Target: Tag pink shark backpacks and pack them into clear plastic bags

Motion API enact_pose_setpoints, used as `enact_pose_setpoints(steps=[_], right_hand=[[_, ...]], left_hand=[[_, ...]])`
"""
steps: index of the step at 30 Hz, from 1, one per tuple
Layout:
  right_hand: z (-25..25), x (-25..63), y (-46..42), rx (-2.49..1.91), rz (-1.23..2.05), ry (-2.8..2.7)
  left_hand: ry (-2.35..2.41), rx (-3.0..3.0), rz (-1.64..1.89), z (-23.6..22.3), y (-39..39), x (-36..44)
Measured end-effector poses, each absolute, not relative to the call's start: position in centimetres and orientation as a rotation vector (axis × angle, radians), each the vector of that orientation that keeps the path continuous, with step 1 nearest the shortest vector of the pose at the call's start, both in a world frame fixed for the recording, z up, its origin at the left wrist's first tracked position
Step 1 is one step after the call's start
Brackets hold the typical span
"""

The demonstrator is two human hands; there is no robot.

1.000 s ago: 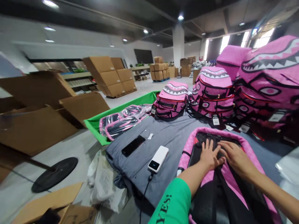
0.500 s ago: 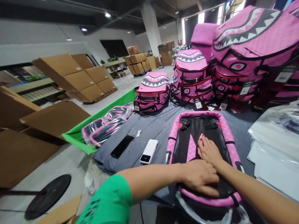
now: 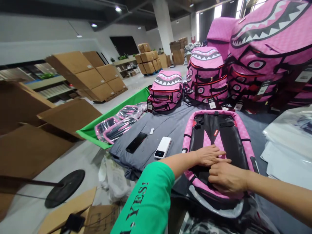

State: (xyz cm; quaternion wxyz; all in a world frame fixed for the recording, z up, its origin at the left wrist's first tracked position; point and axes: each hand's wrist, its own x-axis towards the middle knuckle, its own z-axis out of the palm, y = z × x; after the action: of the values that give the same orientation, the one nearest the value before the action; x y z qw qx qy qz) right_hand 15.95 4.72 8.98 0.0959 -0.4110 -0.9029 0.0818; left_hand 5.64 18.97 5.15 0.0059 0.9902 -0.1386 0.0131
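The left hand (image 3: 209, 155) and right hand (image 3: 226, 177) lie flat, fingers closed together, across the pink backpack (image 3: 187, 130); its long axis goes away from the person, and the right hand is nearer the lower end.

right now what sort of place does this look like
Most likely a warehouse or packing floor for bags: stacked brown cardboard cartons, tagged pink shark-mouth backpacks, and pink-trimmed backpacks in clear plastic wrap on a green sheet.

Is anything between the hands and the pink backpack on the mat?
Nothing visible: the left hand and the right hand both rest directly on the backpack's black back panel, with nothing between them and the pink backpack.
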Motion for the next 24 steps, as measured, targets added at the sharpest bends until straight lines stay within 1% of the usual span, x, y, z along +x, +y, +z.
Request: enact_pose_setpoints(steps=[2,4,7,10,13,17,18,19,22,24], right_hand=[[7.9,15.4,4.3,-1.112,0.327,-2.716],[6.5,15.5,4.5,-1.024,0.382,-2.712],[4.7,16.4,5.4,-0.960,0.404,-2.696],[4.0,16.9,6.0,-1.032,0.346,-2.683],[4.0,16.3,5.0,-1.154,0.217,-2.659],[4.6,16.1,2.9,-1.040,0.016,-2.687],[4.9,16.7,2.9,-1.097,-0.042,-2.651],[5.3,17.6,3.1,-1.245,-0.105,-2.562],[6.4,21.5,5.3,-1.949,-0.263,-1.992],[6.3,23.9,6.9,-2.149,-0.272,-1.828]], left_hand=[[-0.271,3.110,0.190,4.9,19.6,4.9],[0.039,3.087,0.347,3.9,19.6,4.2],[0.363,2.998,0.415,2.6,19.4,3.6],[0.444,2.964,0.367,2.5,19.5,3.8],[0.449,2.953,0.295,3.2,19.3,3.9],[0.401,2.906,0.218,3.2,16.5,3.0],[0.390,2.900,0.207,3.1,15.5,2.7],[0.388,2.893,0.198,2.9,14.5,2.4],[0.409,2.850,0.133,3.5,12.7,1.7],[0.398,2.843,0.020,5.0,13.1,1.9]])
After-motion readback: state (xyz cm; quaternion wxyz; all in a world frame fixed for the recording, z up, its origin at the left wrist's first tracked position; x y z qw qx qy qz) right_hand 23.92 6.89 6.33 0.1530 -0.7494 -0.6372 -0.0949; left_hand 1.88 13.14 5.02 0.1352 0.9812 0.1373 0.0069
